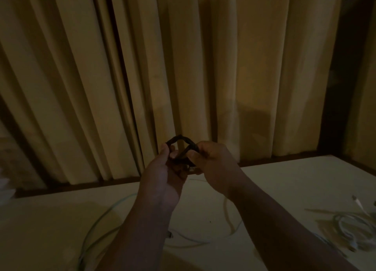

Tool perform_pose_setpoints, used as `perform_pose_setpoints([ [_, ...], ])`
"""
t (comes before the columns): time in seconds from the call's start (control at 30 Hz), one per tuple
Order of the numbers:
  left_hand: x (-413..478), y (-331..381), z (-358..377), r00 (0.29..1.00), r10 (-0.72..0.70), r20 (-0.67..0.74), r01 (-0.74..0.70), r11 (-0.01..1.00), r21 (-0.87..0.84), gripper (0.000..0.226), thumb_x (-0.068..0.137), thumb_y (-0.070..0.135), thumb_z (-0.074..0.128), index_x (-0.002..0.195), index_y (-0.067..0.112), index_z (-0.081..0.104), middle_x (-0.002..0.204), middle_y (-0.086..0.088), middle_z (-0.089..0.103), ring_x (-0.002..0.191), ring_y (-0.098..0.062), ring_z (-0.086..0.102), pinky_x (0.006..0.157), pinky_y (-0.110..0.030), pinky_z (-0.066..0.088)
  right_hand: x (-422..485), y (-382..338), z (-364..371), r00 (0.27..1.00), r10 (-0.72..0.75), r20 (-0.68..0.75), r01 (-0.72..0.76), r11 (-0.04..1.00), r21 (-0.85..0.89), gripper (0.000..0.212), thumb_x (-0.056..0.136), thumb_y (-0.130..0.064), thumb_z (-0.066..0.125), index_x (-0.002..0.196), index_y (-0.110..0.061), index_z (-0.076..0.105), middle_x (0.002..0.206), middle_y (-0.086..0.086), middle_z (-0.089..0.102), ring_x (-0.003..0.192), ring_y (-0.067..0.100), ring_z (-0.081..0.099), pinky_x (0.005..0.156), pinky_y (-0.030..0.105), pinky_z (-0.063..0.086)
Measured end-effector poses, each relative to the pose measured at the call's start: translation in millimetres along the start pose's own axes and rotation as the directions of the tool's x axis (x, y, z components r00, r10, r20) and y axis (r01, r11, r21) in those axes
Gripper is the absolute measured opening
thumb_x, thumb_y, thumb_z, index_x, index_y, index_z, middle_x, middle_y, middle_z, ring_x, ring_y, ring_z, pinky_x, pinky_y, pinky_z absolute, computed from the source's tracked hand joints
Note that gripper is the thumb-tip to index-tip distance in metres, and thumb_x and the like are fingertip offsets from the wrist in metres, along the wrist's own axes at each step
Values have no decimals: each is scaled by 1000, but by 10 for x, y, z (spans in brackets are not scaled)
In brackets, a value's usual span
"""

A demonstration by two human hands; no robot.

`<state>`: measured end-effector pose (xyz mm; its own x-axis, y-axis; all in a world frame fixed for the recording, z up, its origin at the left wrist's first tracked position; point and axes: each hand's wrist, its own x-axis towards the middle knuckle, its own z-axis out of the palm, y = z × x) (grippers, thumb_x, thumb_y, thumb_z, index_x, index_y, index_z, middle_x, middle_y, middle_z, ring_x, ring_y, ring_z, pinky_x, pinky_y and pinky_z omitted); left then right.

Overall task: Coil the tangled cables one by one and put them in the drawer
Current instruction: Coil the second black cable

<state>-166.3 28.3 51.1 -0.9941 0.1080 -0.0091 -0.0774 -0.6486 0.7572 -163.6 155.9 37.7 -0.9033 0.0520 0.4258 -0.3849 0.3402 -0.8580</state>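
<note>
Low in the frame, a long pale thin cable (97,223) lies in loose loops across the white table top (284,181), running under both forearms. At the lower right edge sits a tangled bundle of white cables (350,228), well apart from the loops. Above the table, at centre frame, the left hand (162,169) and right hand (215,165) hold up a small dark braided cable coil (180,138). Each hand pinches one side of it between curled fingers and thumb, and a metal plug (192,169) pokes out below. Behind hang pleated beige fabric curtains (203,67), filling the upper frame.
</note>
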Motion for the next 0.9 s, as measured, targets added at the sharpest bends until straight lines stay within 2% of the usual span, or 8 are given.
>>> perform_pose_setpoints([
  [0.07, 28, 3, -47, 1000, -10, 19, 9, 1000, 13, 26, 104, 35, 45, 97, 13, 58, 56, 6, 50, 53, -12, 52, 59, -28, 38, 2, 1, -39, 998, 6, 55, -6, 1000, -4, 16, 101, -21, 58, 90, -15, 69, 90, 8, 71, 84, 20, 69, 79, 40, 59],
  [0.2, 60, 3, -99, 1000, 19, -8, -18, 994, 111, 26, 106, 30, 43, 106, 10, 59, 56, 5, 47, 56, -13, 49, 61, -30, 40, -9, -1, -82, 987, 28, 157, -26, 1000, -14, 15, 102, -19, 57, 92, -22, 68, 92, -1, 73, 85, 10, 69, 73, 25, 57],
  [0.33, 23, 61, -92, 996, 70, 56, -83, 958, 275, 31, 108, 26, 38, 108, 9, 64, 51, 6, 56, 54, -11, 60, 64, -33, 47, -12, 17, -123, 969, 37, 246, -60, 994, 89, 13, 101, -13, 57, 105, -14, 69, 103, 6, 74, 97, 19, 70, 77, 29, 57],
  [0.5, 10, 139, -115, 990, 78, 114, -116, 915, 387, 33, 107, 27, 40, 101, 14, 70, 68, 0, 68, 72, -18, 67, 63, -34, 51, -28, -7, -175, 940, 5, 341, -114, 946, 302, 10, 95, -18, 63, 92, -22, 71, 98, 3, 70, 93, 20, 67, 73, 32, 53],
  [0.6, 12, 139, -122, 979, 94, 182, -163, 896, 412, 35, 108, 27, 38, 100, 8, 66, 61, 3, 58, 59, -12, 62, 59, -31, 53, -12, -41, -199, 956, 14, 293, -89, 966, 243, 17, 100, -12, 58, 90, -21, 70, 93, 2, 72, 87, 17, 68, 72, 29, 54],
  [0.67, 36, 122, -135, 972, 108, 210, -187, 895, 406, 29, 107, 21, 43, 106, 4, 67, 68, 1, 57, 58, -13, 59, 66, -39, 59, -8, -61, -211, 978, 23, 206, -67, 976, 207, 14, 101, -12, 57, 94, -15, 69, 92, 5, 71, 83, 16, 68, 69, 25, 55],
  [0.8, 33, 99, -121, 962, 128, 240, -219, 888, 404, 20, 97, 5, 57, 115, 7, 68, 94, -9, 75, 81, -27, 72, 71, -39, 60, -7, -55, -234, 998, 9, 70, -20, 987, 158, 11, 100, -13, 58, 96, -11, 68, 93, 8, 74, 80, 14, 71, 63, 20, 53],
  [0.9, 15, 90, -99, 955, 211, 209, -285, 851, 442, 20, 92, 6, 66, 112, 8, 67, 107, -13, 75, 98, -27, 73, 80, -38, 60, -9, -63, -247, 999, 6, 35, -10, 992, 123, 11, 100, -16, 59, 97, -13, 69, 96, 8, 74, 80, 11, 71, 64, 19, 54],
])
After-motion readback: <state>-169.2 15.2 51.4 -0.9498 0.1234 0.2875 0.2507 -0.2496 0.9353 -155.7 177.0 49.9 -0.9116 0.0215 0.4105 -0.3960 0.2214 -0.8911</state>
